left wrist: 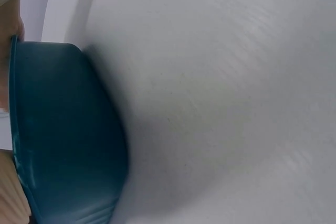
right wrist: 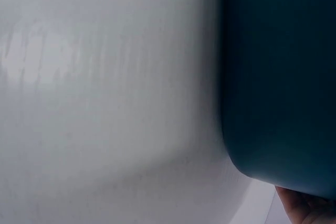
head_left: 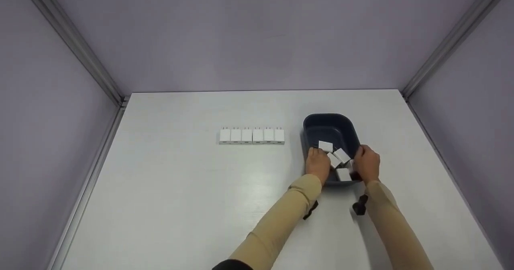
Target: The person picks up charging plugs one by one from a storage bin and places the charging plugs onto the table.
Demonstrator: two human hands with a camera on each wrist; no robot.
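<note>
A dark blue plastic bin point(head_left: 327, 126) is on the right half of the white table, with several white plug adapters point(head_left: 341, 155) lying loose in its near part. My left hand point(head_left: 318, 165) grips its left wall, fingers over the rim. On the opposite side my right hand point(head_left: 368, 163) holds the right rim near the front corner. The bin's outer wall point(left wrist: 68, 124) fills the left of the left wrist view. In the right wrist view the bin point(right wrist: 278, 77) covers the right side, with part of a hand under its lower edge.
Several white plug adapters point(head_left: 252, 136) stand in a straight row left of the bin, prongs toward the back wall. Pale walls point(head_left: 257, 37) enclose the table point(head_left: 180, 206) at the back and both sides.
</note>
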